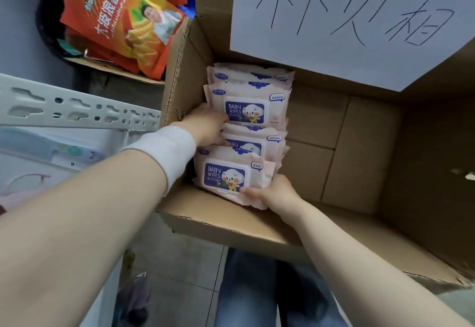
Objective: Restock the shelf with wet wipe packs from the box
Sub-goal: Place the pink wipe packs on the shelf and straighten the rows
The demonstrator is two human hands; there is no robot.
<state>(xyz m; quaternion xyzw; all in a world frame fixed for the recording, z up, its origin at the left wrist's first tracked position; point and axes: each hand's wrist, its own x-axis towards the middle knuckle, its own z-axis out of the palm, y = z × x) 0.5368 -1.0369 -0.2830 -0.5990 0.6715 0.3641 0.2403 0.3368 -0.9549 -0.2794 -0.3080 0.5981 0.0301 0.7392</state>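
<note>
Plainly the cardboard box [359, 151] is the biggest thing here. It stands open on the floor in front of the person, its flaps folded outward so both arms can reach in from above. A white paper sheet [334, 18] with handwritten characters covers the far flap, probably as a label for the stock. To the left runs a perforated metal shelf rail [77, 110]; the shelf boards themselves are hard to make out. Beyond the rail, orange snack bags [123, 18] lean together in another carton, apart from the job.

The wet wipe packs [252, 110] are in the box. They are stacked flat against its left wall, lids up and overlapping, and the rest of the box floor is bare. That packing keeps them within easy reach of the side next to the shelf.

The left hand [205, 123], with a white band at the wrist, is wedged against the left edge of the stack. Its fingers curl in between packs with the tips hidden, apparently to gather several at once. The right hand [275, 193] pinches the near right corner of the nearest pack [228, 175], thumb on top and fingers beneath. It seems to steady that end so the bundle can come up level. Nothing looks lifted clear yet, so the task seems to be at the pick-up step.
</note>
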